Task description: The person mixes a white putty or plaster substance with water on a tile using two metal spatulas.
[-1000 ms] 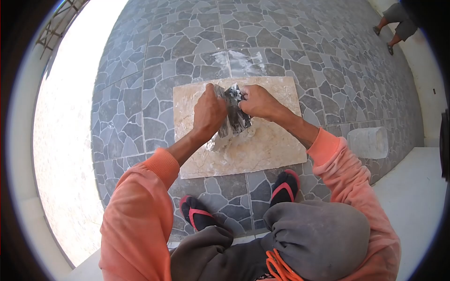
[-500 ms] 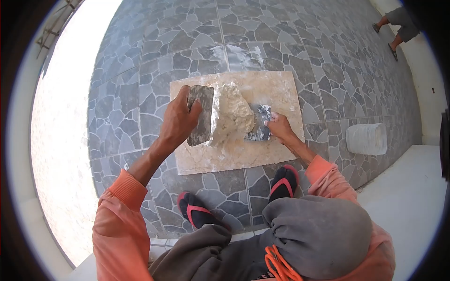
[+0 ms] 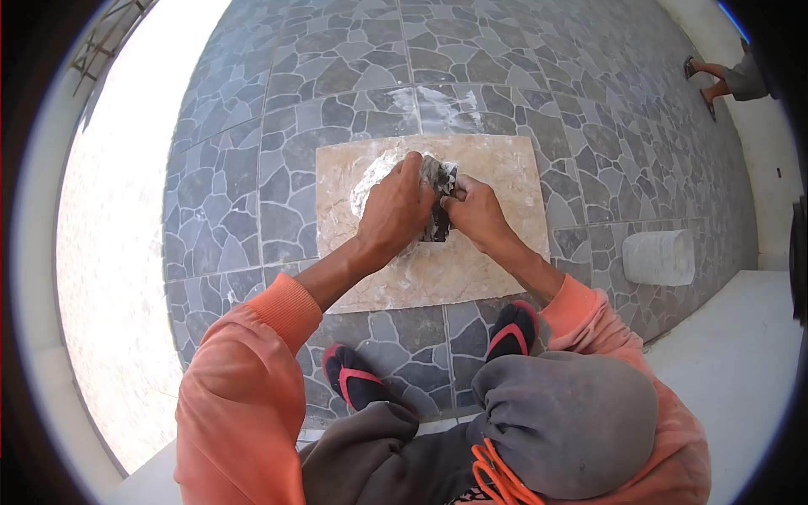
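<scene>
My left hand (image 3: 394, 209) is closed around a dark, paste-smeared rectangular scraper (image 3: 432, 178), now seen nearly edge-on. My right hand (image 3: 482, 216) pinches a second, smaller dark scraper (image 3: 438, 229) streaked with white. The two tools meet or overlap between my hands, so whether they touch is hard to tell. A lump of off-white putty (image 3: 368, 179) lies on the beige board (image 3: 454, 282), partly hidden behind my left hand.
A whitish plastic container (image 3: 659, 257) stands on the stone-patterned floor (image 3: 337, 101) to the right. White smears (image 3: 446, 109) mark the floor beyond the board. My sandalled feet (image 3: 358, 376) are at its near edge. Another person's legs (image 3: 724, 80) show at the upper right.
My left hand has moved right with its scraper, over the putty, and turned it edge-on. My right hand has shifted slightly left, bringing both scrapers together.
</scene>
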`<state>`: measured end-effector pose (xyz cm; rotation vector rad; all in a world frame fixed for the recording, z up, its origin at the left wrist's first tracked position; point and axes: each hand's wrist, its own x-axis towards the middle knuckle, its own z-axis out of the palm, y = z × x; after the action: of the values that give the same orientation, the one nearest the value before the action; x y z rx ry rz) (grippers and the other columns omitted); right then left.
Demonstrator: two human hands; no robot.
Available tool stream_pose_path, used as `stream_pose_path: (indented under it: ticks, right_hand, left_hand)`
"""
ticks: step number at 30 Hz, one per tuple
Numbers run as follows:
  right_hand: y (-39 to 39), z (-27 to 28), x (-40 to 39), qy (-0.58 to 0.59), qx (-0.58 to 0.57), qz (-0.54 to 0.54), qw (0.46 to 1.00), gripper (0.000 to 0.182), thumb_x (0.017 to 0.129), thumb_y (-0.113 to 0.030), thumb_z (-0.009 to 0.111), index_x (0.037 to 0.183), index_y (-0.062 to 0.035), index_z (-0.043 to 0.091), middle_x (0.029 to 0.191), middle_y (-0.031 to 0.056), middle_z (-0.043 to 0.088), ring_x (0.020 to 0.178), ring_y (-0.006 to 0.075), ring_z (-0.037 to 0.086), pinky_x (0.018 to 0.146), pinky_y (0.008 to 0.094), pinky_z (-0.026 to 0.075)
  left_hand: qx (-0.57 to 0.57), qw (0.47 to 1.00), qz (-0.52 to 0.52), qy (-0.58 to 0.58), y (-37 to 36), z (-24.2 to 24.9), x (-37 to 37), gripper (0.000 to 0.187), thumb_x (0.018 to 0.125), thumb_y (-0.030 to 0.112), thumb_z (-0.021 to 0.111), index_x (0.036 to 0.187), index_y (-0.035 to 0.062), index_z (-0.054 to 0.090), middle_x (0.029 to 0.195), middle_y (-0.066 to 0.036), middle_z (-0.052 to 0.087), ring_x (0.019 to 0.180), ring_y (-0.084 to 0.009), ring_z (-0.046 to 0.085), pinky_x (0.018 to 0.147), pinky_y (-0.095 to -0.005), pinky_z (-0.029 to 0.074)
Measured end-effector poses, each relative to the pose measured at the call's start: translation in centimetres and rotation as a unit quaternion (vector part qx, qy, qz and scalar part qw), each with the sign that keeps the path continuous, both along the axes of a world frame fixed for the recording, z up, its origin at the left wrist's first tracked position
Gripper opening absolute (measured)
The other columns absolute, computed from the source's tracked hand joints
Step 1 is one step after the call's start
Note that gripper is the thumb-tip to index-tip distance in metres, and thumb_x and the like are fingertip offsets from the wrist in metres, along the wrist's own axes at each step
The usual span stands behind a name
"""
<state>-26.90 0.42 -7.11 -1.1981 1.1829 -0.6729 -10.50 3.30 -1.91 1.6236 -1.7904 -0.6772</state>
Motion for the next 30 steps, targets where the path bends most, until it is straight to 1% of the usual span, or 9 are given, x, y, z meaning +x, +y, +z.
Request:
stream_pose_path:
  ticks: [3, 4, 7, 11, 15, 20, 22, 25, 30]
  right_hand:
    - [-0.4, 1.4, 0.2, 0.082, -0.055, 0.045, 0.994, 0.029, 0.089, 0.005, 0.055, 0.118, 0.0081, 0.057, 0.096, 0.0101, 0.069, 0.077, 0.0114, 0.063, 0.065, 0.0268, 0.051]
    - [-0.3, 1.1, -0.2, 0.065, -0.064, 0.029, 0.995, 0.028, 0.086, -0.004, 0.057, 0.111, 0.0083, 0.061, 0.084, 0.0093, 0.069, 0.073, 0.0119, 0.060, 0.064, 0.0294, 0.048]
    - [-1.1, 1.8, -4.1, 0.070, -0.036, 0.026, 0.997, 0.030, 0.090, 0.004, 0.055, 0.119, 0.0079, 0.056, 0.094, 0.0094, 0.069, 0.074, 0.0107, 0.062, 0.061, 0.0266, 0.049]
    - [-6.5, -0.8, -14.5, 0.208, 0.053, -0.059, 0.975, 0.030, 0.081, 0.003, 0.051, 0.109, 0.0048, 0.063, 0.080, 0.0051, 0.063, 0.065, 0.0116, 0.060, 0.047, 0.0274, 0.045]
    - [-10.3, -7.5, -20.1, 0.292, 0.007, -0.085, 0.953, 0.034, 0.077, 0.001, 0.049, 0.106, 0.0051, 0.065, 0.080, 0.0055, 0.063, 0.065, 0.0131, 0.059, 0.049, 0.0287, 0.043]
    - [-9.2, -8.3, -13.2, 0.250, -0.057, 0.047, 0.966, 0.039, 0.076, 0.000, 0.048, 0.111, 0.0080, 0.063, 0.088, 0.0092, 0.066, 0.075, 0.0153, 0.059, 0.062, 0.0302, 0.046]
    - [-9.0, -12.8, -10.7, 0.159, -0.092, 0.051, 0.982, 0.037, 0.074, -0.009, 0.052, 0.104, 0.0063, 0.065, 0.074, 0.0078, 0.063, 0.064, 0.0185, 0.059, 0.054, 0.0352, 0.045]
    - [-6.6, -12.0, -7.1, 0.140, 0.037, 0.013, 0.989, 0.041, 0.077, -0.010, 0.054, 0.114, 0.0062, 0.062, 0.075, 0.0060, 0.062, 0.057, 0.0152, 0.055, 0.043, 0.0328, 0.040]
    - [-3.1, -10.6, -5.7, 0.149, 0.035, -0.044, 0.987, 0.028, 0.087, -0.006, 0.060, 0.113, 0.0039, 0.062, 0.083, 0.0035, 0.062, 0.066, 0.0087, 0.053, 0.055, 0.0286, 0.043]
  left_hand:
    - [-0.027, 0.998, 0.019, -0.043, -1.1, -1.3, 1.3, 0.027, 0.089, 0.012, 0.055, 0.109, -0.0037, 0.046, 0.095, -0.032, 0.061, 0.085, -0.0500, 0.059, 0.074, -0.0560, 0.045]
    - [0.002, 0.999, 0.011, -0.042, -1.1, -1.6, 2.0, 0.028, 0.088, 0.011, 0.054, 0.110, -0.0048, 0.046, 0.097, -0.032, 0.061, 0.086, -0.0499, 0.060, 0.075, -0.0566, 0.045]
    - [0.043, 0.996, 0.014, -0.072, -0.7, -2.8, 3.0, 0.030, 0.089, 0.011, 0.053, 0.113, -0.0052, 0.046, 0.094, -0.032, 0.061, 0.087, -0.0494, 0.060, 0.074, -0.0561, 0.045]
    - [0.021, 0.999, 0.044, -0.022, -0.1, -1.2, 4.7, 0.030, 0.089, 0.014, 0.054, 0.112, -0.0059, 0.047, 0.087, -0.031, 0.062, 0.079, -0.0478, 0.061, 0.069, -0.0524, 0.046]
    - [0.022, 0.996, 0.083, -0.001, 0.1, 0.7, 6.5, 0.035, 0.089, 0.016, 0.055, 0.116, -0.0070, 0.049, 0.083, -0.030, 0.064, 0.071, -0.0450, 0.063, 0.066, -0.0495, 0.047]
    - [0.048, 0.996, 0.080, 0.005, 1.1, 0.9, 5.6, 0.036, 0.090, 0.016, 0.055, 0.118, -0.0063, 0.048, 0.083, -0.031, 0.063, 0.074, -0.0462, 0.062, 0.067, -0.0518, 0.046]
    - [0.091, 0.992, 0.086, 0.010, 1.7, 2.1, 4.6, 0.031, 0.090, 0.016, 0.055, 0.112, -0.0047, 0.048, 0.081, -0.031, 0.062, 0.073, -0.0476, 0.061, 0.067, -0.0525, 0.045]
    - [0.074, 0.994, 0.073, 0.019, 1.9, 1.8, 4.4, 0.027, 0.090, 0.016, 0.055, 0.106, -0.0035, 0.047, 0.078, -0.029, 0.061, 0.073, -0.0484, 0.059, 0.067, -0.0534, 0.043]
    - [0.057, 0.996, 0.070, 0.018, 1.4, 1.8, 4.5, 0.025, 0.090, 0.016, 0.055, 0.104, -0.0033, 0.046, 0.077, -0.030, 0.060, 0.074, -0.0483, 0.059, 0.067, -0.0540, 0.043]
